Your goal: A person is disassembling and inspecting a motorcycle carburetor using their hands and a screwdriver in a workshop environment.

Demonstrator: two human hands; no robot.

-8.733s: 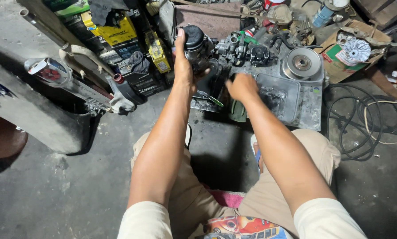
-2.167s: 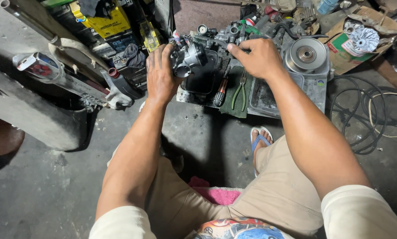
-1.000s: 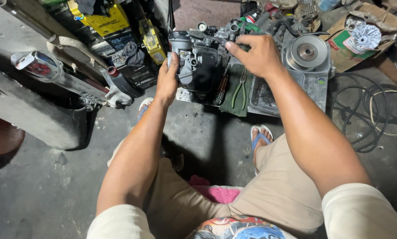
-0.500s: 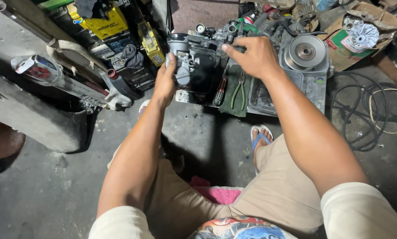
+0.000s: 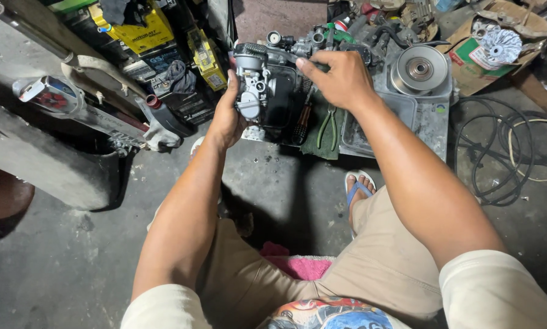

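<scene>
Raised slightly since earlier, the carburetor (image 5: 267,85) is clamped in the left hand's (image 5: 228,116) fingers; right hand (image 5: 340,76) fingers grip its top, above the pliers (image 5: 328,125).

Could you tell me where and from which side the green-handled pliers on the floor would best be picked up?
Probably by the two green handles, from above on the near side. The pliers lie flat on a green cloth, handles pointing toward the person; their head end lies under the right hand.
</scene>
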